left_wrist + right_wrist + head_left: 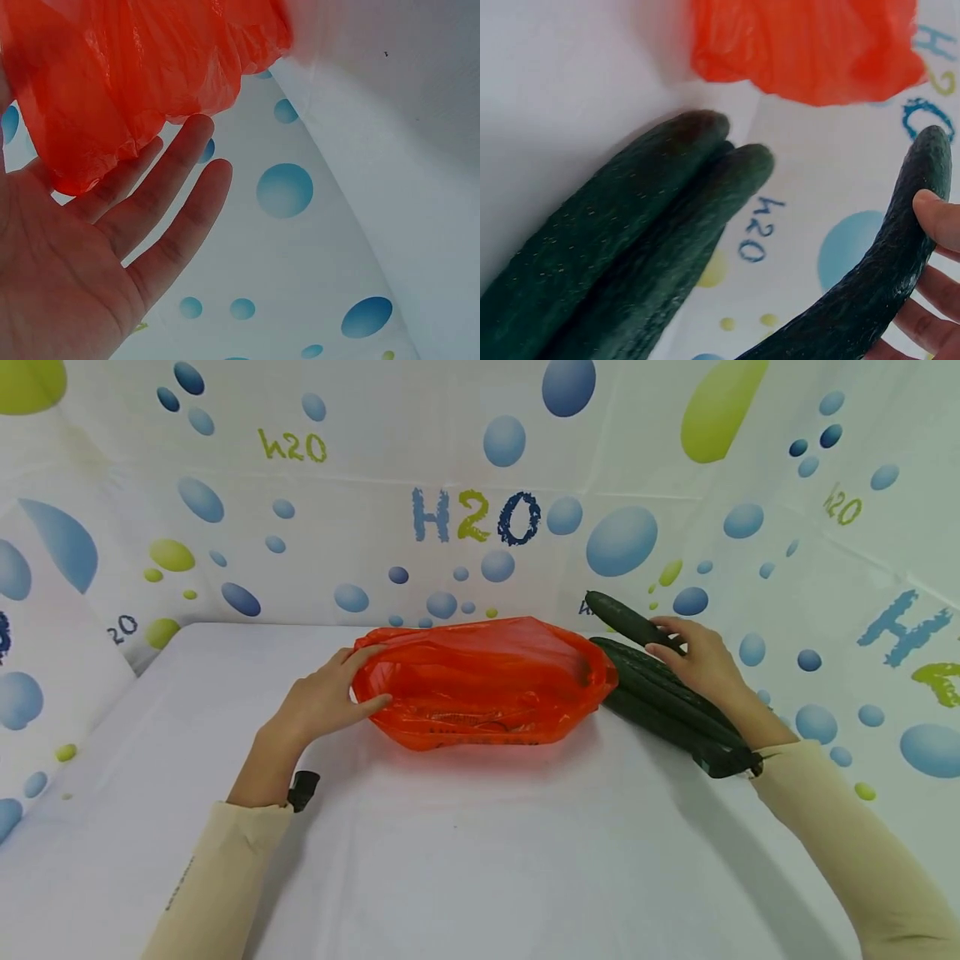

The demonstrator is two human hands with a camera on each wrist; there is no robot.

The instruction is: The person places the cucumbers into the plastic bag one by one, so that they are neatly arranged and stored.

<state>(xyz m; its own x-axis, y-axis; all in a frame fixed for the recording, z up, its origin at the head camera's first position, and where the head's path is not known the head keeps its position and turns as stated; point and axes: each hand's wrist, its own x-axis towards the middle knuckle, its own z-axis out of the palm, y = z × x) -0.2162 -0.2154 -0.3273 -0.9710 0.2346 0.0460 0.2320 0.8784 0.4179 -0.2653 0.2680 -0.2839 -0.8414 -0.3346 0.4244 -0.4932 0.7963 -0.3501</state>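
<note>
A red plastic bag (480, 685) lies on its side on the white table, its lettering along the lower front. At the bag's left end is my left hand (322, 693), with fingers spread and fairly straight along it; the left wrist view shows the palm and fingers (172, 217) beside the red film (135, 82). My right hand (701, 660) grips a dark green cucumber (622, 617) near one end, thumb on one side and fingers on the other. It is held above several more cucumbers (615, 225) lying side by side at the bag's right.
White cloth covers the table (465, 852). A white backdrop (360, 543) printed with blue and green drops stands right behind the bag and along both sides. Small black cameras are strapped to both wrists.
</note>
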